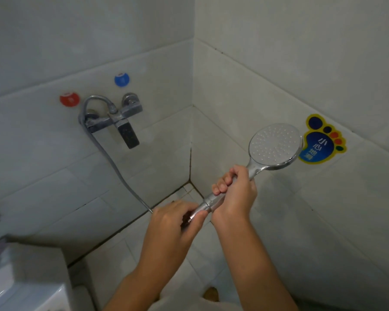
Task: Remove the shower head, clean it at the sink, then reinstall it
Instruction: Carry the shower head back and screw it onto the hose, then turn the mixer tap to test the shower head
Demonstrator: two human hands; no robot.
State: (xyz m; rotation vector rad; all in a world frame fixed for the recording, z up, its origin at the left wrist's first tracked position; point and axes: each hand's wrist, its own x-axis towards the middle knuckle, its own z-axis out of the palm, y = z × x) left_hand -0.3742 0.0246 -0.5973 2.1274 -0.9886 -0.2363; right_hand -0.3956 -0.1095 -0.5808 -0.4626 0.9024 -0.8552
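Observation:
The chrome shower head has a round grey spray face that points up toward me at the right. My right hand is wrapped around its handle just below the face. My left hand pinches the metal hose nut at the bottom end of the handle. The grey metal hose runs from my left hand up to the wall mixer tap, looping over its top. The joint between nut and handle is partly covered by my fingers.
Red and blue caps sit on the tiled wall above the tap. A foot-shaped sticker is on the right wall. A white toilet tank stands at the lower left. The tiled floor corner lies below my hands.

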